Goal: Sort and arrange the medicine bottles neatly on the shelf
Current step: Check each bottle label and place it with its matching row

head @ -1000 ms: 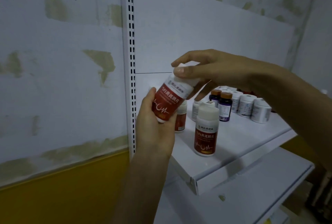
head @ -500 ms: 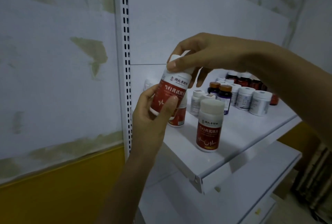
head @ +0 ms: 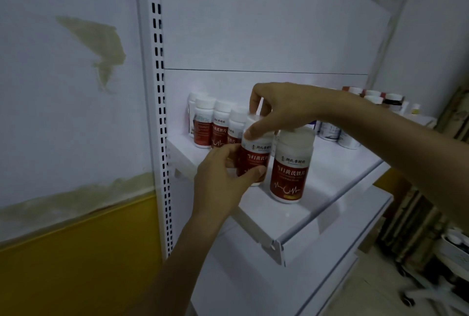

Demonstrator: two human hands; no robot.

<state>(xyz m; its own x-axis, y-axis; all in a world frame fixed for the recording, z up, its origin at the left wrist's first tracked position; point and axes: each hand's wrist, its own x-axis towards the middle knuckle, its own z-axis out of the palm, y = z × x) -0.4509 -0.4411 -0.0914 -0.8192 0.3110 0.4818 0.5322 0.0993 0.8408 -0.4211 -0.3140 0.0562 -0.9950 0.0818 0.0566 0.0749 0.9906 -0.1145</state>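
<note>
Right thumb and fingertips [head: 251, 134] pinch the white cap of the held bottle [head: 256, 157] from above, thumb on the near side and the other fingers arched over the far side. The left fingers [head: 255, 172] are curled round its red-labelled lower body. The right hand [head: 286, 110] and left hand [head: 220, 183] are therefore both clamped on this one bottle. It stands upright over the left part of the shelf [head: 327, 204], with its base at or just above the surface (contact cannot be confirmed).

Progress: a row of red-label bottles [head: 220, 125] is already lined up at the far left, and the held bottle sits at its near end. One loose red-label bottle [head: 291, 168] stands just right of it, not yet in line. The mixed bottles [head: 330, 131] to the far right appear ungrouped. In my judgement, most of the sorting is still to be done.

Change noted: half a second earlier the held bottle was tilted in the air. It is now upright, lower and close beside the row.
</note>
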